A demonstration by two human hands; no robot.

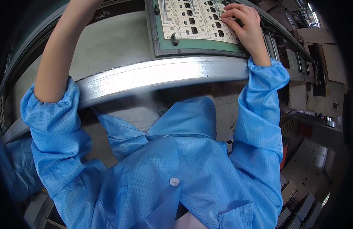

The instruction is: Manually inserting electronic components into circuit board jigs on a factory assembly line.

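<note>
Because the cream-coloured, flat printed-circuit panel (180, 32) lies inside the green, rectangular carrier with a dark grey frame (205, 46), its near edge runs roughly alongside the carrier's near edge, with a green margin between. A black, knob-shaped clip (174, 39) sits at the panel's near-left corner and a similar black clip (156, 9) stands farther up the carrier's left edge; presumably they hold the panel flat and stop it sliding. Black, block-shaped components (194, 30) stand in rows across it. The carrier sits just beyond a broad, silver metal rail (157, 76), which probably borders the run it rests on.

The right hand (248, 26) reaches in over the carrier's right edge, its wrist near the near-right corner, perhaps so that the middle of the panel stays uncovered. Its fingers are bent and its thumb and fingertips are drawn close together at the panel, but whether they pinch a small part or merely touch the surface I cannot tell.

The left hand is cut off by the top of the view; only its bare forearm (58, 57) shows, so its state cannot be told. The carrier's far edge is also cut off, the right hand hides some of the panel's right side, and the slim, shiny, upright strips (164, 13) on its left are hard to make out.
</note>
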